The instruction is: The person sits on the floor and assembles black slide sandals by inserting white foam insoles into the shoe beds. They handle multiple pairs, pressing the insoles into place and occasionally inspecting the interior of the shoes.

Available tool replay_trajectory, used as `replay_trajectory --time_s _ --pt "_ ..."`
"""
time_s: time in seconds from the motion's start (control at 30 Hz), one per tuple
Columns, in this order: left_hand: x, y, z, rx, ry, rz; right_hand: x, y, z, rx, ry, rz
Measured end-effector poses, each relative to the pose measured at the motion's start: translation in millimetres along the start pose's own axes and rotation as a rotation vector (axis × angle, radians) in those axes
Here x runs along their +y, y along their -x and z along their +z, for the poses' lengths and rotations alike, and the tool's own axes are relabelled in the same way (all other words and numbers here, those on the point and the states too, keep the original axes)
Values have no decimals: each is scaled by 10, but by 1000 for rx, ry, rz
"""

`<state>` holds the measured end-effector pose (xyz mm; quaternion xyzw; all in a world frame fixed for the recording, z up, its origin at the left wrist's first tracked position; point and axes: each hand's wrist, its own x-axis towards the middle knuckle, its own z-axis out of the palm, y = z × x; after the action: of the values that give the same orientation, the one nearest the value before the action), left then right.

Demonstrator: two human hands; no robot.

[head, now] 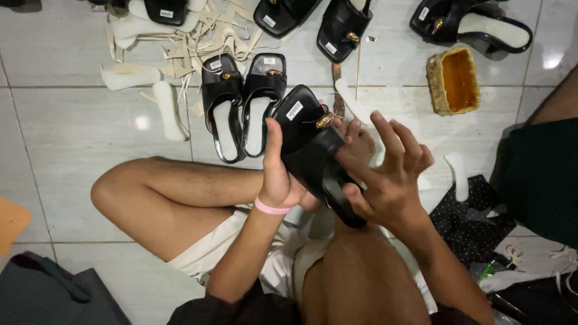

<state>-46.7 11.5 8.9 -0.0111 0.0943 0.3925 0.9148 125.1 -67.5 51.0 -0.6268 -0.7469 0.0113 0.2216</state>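
The left hand (278, 177) grips a black sandal (313, 150); the right hand (388, 174) lies on it, fingers spread. The sandal's heel seems hidden beneath that palm.

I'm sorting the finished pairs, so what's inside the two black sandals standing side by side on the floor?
Each sandal shows a white insole in its open heel half. The black strap with its gold ornament covers the front, so what lies under it cannot be seen.

Sandal pair (244, 105) left of glue tub (454, 81)
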Motion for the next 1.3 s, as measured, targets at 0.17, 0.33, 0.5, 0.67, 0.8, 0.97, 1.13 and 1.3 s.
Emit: replay_trajectory --time_s 0.17,0.33,0.5,0.67,0.8,0.97,1.13,1.3 --pt "31 9 0 51 -87 -18 15 -4 56 -15 42 -7" --pt "63 16 -50 59 -108 -29 17 234 -68 -99 174 -77" --pt "62 24 -79 77 -33 -62 157 477 -227 -157 165 -120" --pt "59 9 -55 36 -45 -52 252 527 -153 -126 -13 -84" --pt "55 -7 -92 3 -94 -48 256 551 -69 -76 241 -174" --pt "30 -71 -248 212 -104 59 398 818 -106 -144 59 -130" --pt "-78 -77 -342 134 -55 -7 742 1081 184 176 -408 180" --pt "-397 4 -332 179 -33 -103 1622 926 433 474 -316 588"
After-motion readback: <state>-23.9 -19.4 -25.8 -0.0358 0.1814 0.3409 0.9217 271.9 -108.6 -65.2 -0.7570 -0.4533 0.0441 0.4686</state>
